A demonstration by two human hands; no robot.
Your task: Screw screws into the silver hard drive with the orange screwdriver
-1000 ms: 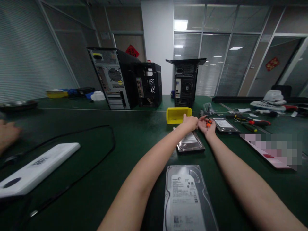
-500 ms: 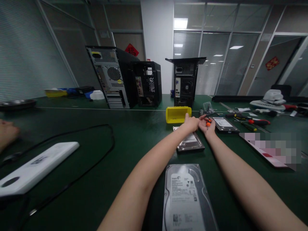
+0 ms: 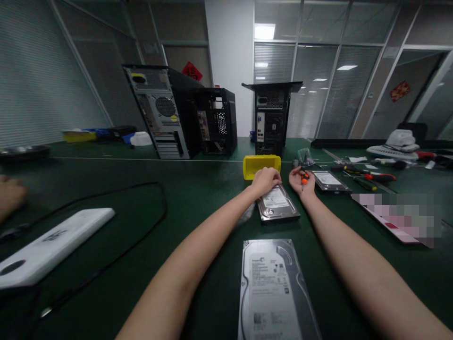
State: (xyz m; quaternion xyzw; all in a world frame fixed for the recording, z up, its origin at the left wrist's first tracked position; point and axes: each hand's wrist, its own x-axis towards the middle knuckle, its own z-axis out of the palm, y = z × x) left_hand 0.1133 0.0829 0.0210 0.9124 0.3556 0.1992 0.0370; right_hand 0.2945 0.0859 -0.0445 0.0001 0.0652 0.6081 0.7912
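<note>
My left hand [image 3: 268,180] is over the far left corner of a silver hard drive [image 3: 278,202], in front of a yellow open box [image 3: 260,165]. Its fingers curl down close together, and what they pinch, if anything, is too small to make out. Palm up, my right hand [image 3: 301,182] lies just right of that drive. Small orange-and-black pieces [image 3: 304,179] rest in its cupped palm; their kind is unclear. A larger hard drive [image 3: 274,288], label upward, lies between my forearms. Another drive [image 3: 329,181] lies to the right of my right hand.
Three computer cases [image 3: 177,113] stand at the back of the green table. Screwdrivers [image 3: 380,177] and a clear plastic bag [image 3: 305,157] are on the right. A white device [image 3: 63,241], a black cable [image 3: 164,198] and another person's hand [image 3: 11,194] are on the left.
My left hand has moved left, away from my right hand, to above the drive's far corner. My right hand stays palm up with the orange-and-black pieces, its fingers now uncovered.
</note>
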